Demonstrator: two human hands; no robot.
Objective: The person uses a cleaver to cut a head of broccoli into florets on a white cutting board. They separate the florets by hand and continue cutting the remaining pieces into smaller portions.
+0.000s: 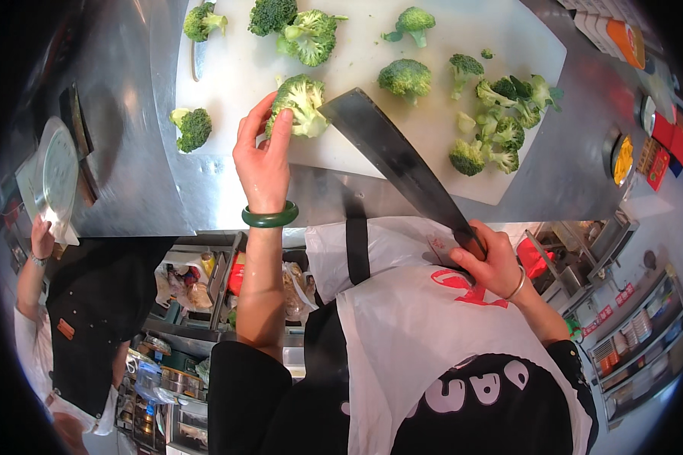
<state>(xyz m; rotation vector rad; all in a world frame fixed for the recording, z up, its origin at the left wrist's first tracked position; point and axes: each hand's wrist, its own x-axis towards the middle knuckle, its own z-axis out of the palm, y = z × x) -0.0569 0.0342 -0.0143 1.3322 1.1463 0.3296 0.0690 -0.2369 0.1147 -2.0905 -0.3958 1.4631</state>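
My left hand (264,151) grips a broccoli head (303,105), its pale cut stems facing right, over the near edge of a white cutting board (353,151). In my right hand (492,261) is the handle of a long dark-bladed knife (398,156). The blade slants up to the left, and its squared tip appears at the broccoli's stem; whether it touches is hard to tell. Cut florets (498,128) are heaped on the board's right side. Larger broccoli pieces (310,37) lie at the far side, and a single floret (192,129) sits at the left edge.
The board rests on a stainless steel counter (131,187). A second blade (198,60) lies partly under a floret at upper left. To the left, another person's hand (42,236) is by a round clear lid or dish (60,170). A bowl with yellow contents (623,160) stands at right.
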